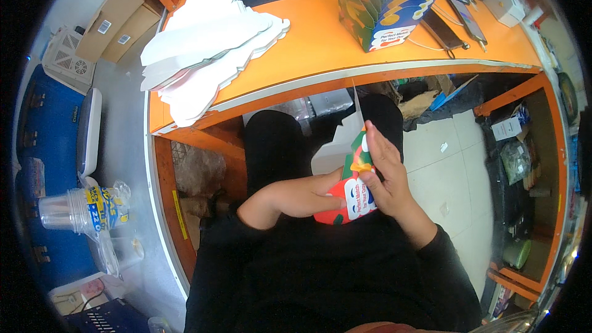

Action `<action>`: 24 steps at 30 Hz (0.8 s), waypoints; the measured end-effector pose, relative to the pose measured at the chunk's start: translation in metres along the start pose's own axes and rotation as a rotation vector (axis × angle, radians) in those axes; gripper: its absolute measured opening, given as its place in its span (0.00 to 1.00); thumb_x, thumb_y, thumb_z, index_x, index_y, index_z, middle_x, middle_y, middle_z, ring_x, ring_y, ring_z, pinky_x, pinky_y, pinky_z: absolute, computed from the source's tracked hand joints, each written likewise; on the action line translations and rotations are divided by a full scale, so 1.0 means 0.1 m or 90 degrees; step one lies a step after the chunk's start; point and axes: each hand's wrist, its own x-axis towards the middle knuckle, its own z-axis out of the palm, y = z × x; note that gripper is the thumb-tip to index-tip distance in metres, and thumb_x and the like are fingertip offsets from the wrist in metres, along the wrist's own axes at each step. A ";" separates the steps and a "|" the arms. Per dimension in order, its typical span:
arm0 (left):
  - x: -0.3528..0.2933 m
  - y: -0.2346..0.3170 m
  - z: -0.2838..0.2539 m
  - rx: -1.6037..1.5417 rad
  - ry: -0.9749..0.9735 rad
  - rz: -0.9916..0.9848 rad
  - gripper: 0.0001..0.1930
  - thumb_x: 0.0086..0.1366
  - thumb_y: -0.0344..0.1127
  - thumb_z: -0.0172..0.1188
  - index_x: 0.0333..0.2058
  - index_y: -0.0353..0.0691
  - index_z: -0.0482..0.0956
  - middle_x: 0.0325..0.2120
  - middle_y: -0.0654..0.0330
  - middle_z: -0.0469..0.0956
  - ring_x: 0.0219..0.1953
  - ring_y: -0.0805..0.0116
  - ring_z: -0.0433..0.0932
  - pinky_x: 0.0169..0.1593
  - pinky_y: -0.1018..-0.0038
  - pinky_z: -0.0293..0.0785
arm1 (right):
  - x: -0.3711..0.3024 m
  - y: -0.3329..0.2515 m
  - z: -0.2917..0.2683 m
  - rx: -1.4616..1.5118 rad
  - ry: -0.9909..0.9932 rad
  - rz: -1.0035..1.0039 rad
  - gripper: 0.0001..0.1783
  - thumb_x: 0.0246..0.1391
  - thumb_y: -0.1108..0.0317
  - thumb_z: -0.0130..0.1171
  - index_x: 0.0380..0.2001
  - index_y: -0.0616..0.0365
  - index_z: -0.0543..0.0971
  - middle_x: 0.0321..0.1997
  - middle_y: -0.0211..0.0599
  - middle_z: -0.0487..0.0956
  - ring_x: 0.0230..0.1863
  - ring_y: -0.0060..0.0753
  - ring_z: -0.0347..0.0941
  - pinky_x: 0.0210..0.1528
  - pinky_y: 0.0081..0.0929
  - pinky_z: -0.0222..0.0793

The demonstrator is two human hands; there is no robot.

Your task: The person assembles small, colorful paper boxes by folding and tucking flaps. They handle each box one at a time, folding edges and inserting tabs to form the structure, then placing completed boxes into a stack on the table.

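Orange counter [314, 31] across upper frame; white blanks [209, 37] upper left, nested cartons [407, 3] upper right | held carton [355, 202] at centre, over lap [275, 148] | left grip [301, 196] clasping it low, right grip [391, 176] pinching it higher | judged best: steady left, crease lightly right, edges square, no crushing | pale tiled floor [444, 179], right of centre

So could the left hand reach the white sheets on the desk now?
Probably, once freed: the left hand is holding the colourful carton, but nothing visible covers or blocks the white sheets on the desk.
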 end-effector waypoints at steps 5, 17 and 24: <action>-0.04 0.03 0.03 -0.046 -0.036 -0.021 0.26 0.72 0.42 0.51 0.63 0.34 0.62 0.56 0.53 0.71 0.58 0.67 0.69 0.62 0.68 0.63 | -0.06 -0.09 0.07 0.121 -0.024 0.035 0.25 0.59 0.57 0.58 0.58 0.55 0.75 0.62 0.42 0.74 0.70 0.52 0.60 0.68 0.43 0.50; -0.06 -0.02 -0.08 -0.583 0.237 0.085 0.27 0.67 0.44 0.59 0.57 0.30 0.67 0.53 0.49 0.75 0.54 0.59 0.77 0.56 0.64 0.75 | 0.15 -0.12 -0.16 0.254 -0.044 -0.074 0.16 0.57 0.51 0.60 0.24 0.50 0.81 0.40 0.32 0.81 0.60 0.47 0.67 0.63 0.44 0.57; -0.03 0.08 0.06 -0.332 0.437 0.095 0.20 0.70 0.40 0.56 0.54 0.32 0.71 0.46 0.54 0.79 0.46 0.66 0.81 0.50 0.69 0.78 | 0.19 -0.15 -0.08 0.212 0.120 0.056 0.11 0.38 0.71 0.76 0.23 0.56 0.81 0.47 0.38 0.77 0.57 0.44 0.71 0.61 0.41 0.65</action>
